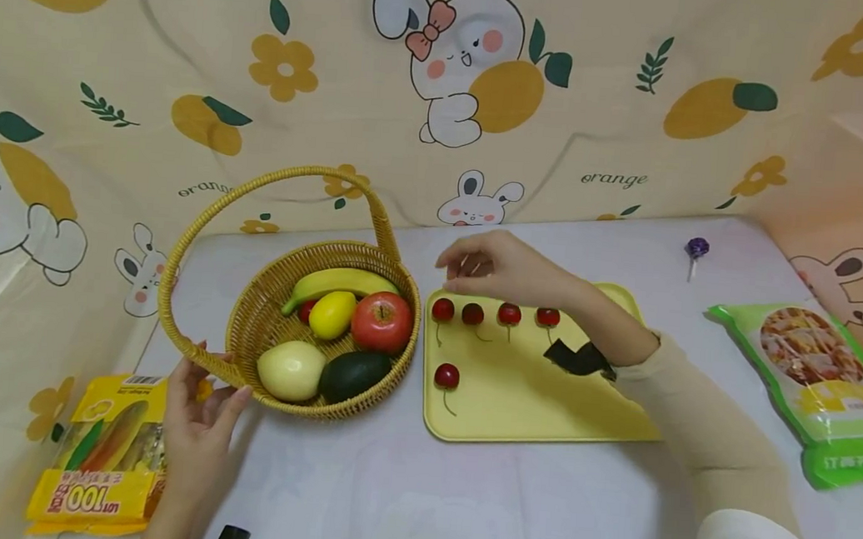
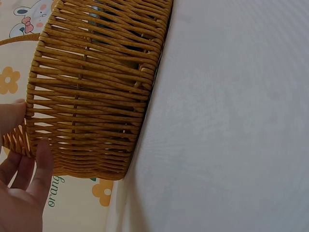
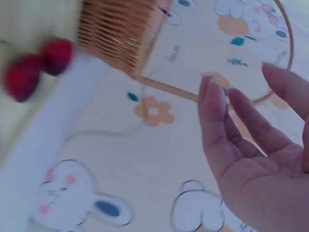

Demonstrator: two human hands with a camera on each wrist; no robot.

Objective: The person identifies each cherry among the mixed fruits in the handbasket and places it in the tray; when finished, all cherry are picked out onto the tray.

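Note:
My left hand point(image 1: 199, 420) pinches the wicker basket point(image 1: 323, 416) at its near left side, where the handle meets the rim; thumb and fingers point(image 2: 42, 166) lie on either side there. Inside the basket are a banana point(image 1: 344, 284), a lemon point(image 1: 332, 316), a red apple point(image 1: 381, 323), a pale yellow-green fruit point(image 1: 292, 371), a dark green fruit point(image 1: 355, 376) and a mostly hidden red item. Over the back left edge of the yellow tray point(image 1: 512, 409) hovers my right hand point(image 1: 510, 271), fingers loosely bent and holding nothing. Several cherries point(image 1: 446, 377) with stems lie on the tray.
A yellow snack bag point(image 1: 97, 480) lies left of my left forearm. At the right are a green food packet point(image 1: 817, 388) and a purple lollipop point(image 1: 697, 248). The tall basket handle point(image 1: 273, 176) arches up in front of the printed cloth backdrop point(image 1: 602, 89).

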